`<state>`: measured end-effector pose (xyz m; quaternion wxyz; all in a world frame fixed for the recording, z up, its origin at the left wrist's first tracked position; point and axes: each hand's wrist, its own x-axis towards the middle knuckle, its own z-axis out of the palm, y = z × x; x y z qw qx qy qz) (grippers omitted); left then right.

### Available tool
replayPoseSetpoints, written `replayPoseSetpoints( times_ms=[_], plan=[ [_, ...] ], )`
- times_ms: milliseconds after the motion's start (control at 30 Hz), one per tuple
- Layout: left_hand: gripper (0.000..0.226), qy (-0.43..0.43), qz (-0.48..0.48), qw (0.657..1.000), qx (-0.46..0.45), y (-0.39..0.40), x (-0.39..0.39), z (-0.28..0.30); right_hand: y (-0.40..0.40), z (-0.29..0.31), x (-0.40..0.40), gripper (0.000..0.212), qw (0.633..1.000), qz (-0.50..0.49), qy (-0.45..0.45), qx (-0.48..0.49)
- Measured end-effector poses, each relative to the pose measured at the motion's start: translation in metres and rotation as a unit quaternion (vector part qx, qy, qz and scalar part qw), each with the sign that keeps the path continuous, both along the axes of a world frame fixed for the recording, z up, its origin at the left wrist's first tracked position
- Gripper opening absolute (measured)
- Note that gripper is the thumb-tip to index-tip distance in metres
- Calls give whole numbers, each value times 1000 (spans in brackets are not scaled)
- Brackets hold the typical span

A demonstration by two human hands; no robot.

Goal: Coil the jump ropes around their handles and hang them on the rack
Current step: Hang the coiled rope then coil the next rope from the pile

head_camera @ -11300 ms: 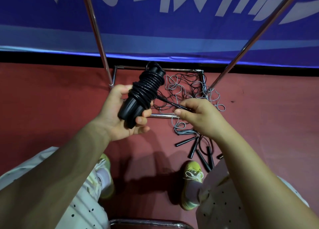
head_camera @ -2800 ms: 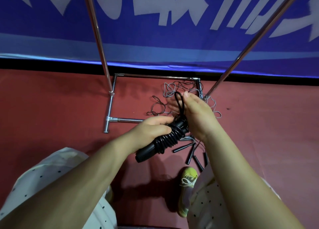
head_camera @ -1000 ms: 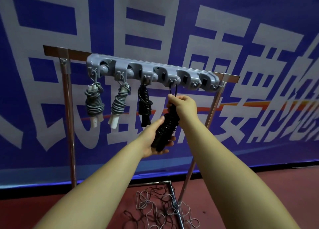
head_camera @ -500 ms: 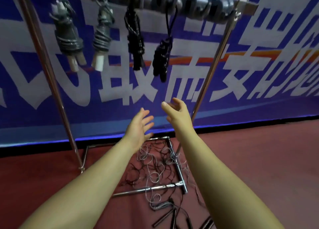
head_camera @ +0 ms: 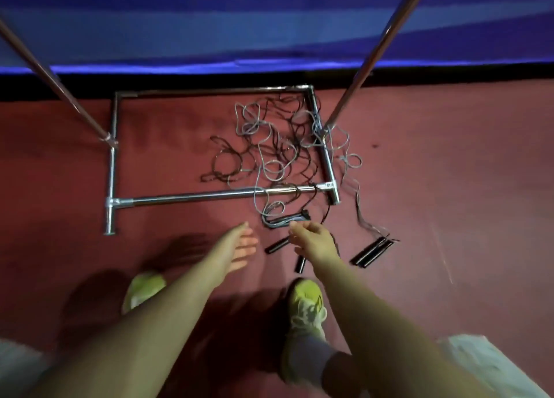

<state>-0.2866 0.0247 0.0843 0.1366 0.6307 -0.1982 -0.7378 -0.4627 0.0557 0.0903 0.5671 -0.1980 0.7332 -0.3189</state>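
Note:
Tangled grey and black jump ropes lie on the red floor, draped over the right part of the rack's metal base frame. Black handles lie just in front of the frame, and a pair of black handles lies further right. My right hand hovers over the handles near the middle with fingers loosely curled, holding nothing. My left hand is to its left above bare floor, fingers straight and empty. The rack's top bar and hooks are out of view.
Two slanted rack uprights rise from the base at left and right. A blue banner runs along the back. My two yellow-green shoes stand on the red floor close to the handles.
The black coiled rope was hung on the rack and released. Since then my view has dropped from the rack top to the floor, and both empty hands have come down toward the loose handles.

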Motion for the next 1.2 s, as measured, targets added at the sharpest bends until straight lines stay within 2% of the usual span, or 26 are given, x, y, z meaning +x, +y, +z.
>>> replayPoseSetpoints(
  times_ms=[133, 200, 300, 433, 500, 567, 667, 733, 800, 933, 1000, 1100, 1200],
  plan=[
    [35, -13, 3, 997, 72, 20, 3, -64, 20, -70, -19, 18, 998, 14, 26, 50],
    [32, -13, 5, 996, 90, 20, 2, -85, 14, -94, -26, 11, 997, 20, 51, 47],
    [29, -12, 1, 995, 99, 13, -5, -112, -2, -127, -37, 25, 994, -25, 108, 27],
    [32, -4, -10, 995, 97, 4, -18, -140, -10, -159, -46, 20, 988, -24, 137, 66],
    [32, -8, -27, 996, 82, -1, -24, -149, -4, -167, -45, 26, 972, 23, 218, 91],
    [32, -11, -22, 998, 66, -9, -28, -158, -6, -171, -45, 34, 943, 58, 323, 55],
    [36, -8, 8, 996, 84, -20, -29, -169, -26, -175, -54, 55, 913, 128, 387, 21],
    [40, -1, 15, 995, 101, -21, -30, -173, -34, -181, -61, 59, 917, 187, 346, 68],
    [44, 4, 5, 993, 116, -18, -35, -174, -29, -181, -62, 52, 938, 177, 280, 99],
    [52, -3, 65, 992, 105, -25, -57, -168, -2, -181, -56, 31, 955, 190, 220, 60],
    [49, -14, 119, 988, 95, -39, -67, -169, 2, -180, -53, 17, 968, 143, 204, 39],
    [30, -32, 144, 983, 108, -58, -79, -171, 1, -181, -46, 30, 989, 42, 140, 28],
    [24, -72, 121, 985, 101, -63, -92, -175, 0, -181, -39, 30, 991, 30, 130, 19]
  ],
)
